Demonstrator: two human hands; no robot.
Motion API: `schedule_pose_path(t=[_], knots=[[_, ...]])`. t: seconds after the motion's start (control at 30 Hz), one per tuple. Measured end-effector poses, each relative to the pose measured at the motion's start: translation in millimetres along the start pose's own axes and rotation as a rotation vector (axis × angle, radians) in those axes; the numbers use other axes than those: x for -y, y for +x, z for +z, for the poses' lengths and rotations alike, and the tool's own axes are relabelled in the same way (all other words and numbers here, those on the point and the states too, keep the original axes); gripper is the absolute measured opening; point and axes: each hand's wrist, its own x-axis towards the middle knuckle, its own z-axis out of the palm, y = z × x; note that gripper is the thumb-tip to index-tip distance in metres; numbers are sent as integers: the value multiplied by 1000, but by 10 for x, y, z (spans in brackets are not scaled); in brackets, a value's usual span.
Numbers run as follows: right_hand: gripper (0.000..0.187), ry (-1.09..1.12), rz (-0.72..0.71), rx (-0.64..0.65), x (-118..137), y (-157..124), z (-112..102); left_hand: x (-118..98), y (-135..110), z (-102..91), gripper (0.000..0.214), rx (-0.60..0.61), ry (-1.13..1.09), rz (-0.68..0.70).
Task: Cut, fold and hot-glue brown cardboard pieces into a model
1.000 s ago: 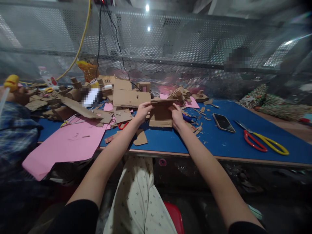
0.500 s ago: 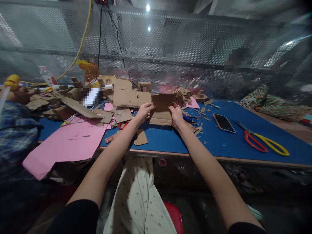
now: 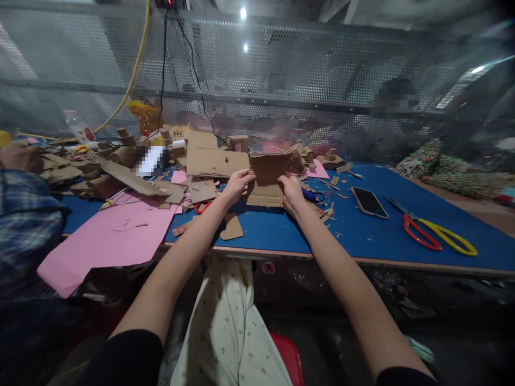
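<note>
A folded piece of cardboard (image 3: 265,185) is held up just over the blue tabletop, its crease running across the upper part. My left hand (image 3: 240,184) pinches its left edge, and my right hand (image 3: 291,188) grips the right edge with the thumb on the near face. Behind my left hand a flat cardboard sheet with a small hole (image 3: 217,162) rests among other pieces. Red-handled scissors (image 3: 202,207) lie partly hidden by my left forearm. Beside my right hand is a dark blue handle (image 3: 311,195). A small cardboard scrap (image 3: 232,227) lies near the table edge.
To the right lie a phone (image 3: 369,202) and large scissors with red and yellow handles (image 3: 432,233). Pink paper (image 3: 116,230) overhangs the table's front edge at left. Cardboard scraps (image 3: 88,177) are heaped beyond it, close to a co-worker's plaid sleeve (image 3: 30,201). Perforated metal mesh (image 3: 257,80) stands behind.
My hands and the folded cardboard stay nearly still. At far left, the co-worker's hand and the yellow-handled thing in it have shifted left, mostly out of view.
</note>
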Motion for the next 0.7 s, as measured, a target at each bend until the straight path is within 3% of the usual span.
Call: schedule_pose_path(t=[0.27, 0.7], knots=[[11, 29, 40, -39, 1, 21, -9, -9, -22, -1, 29, 62, 16, 39], [11, 23, -23, -58, -104, 57, -42, 20, 20, -15, 21, -6, 49, 117]])
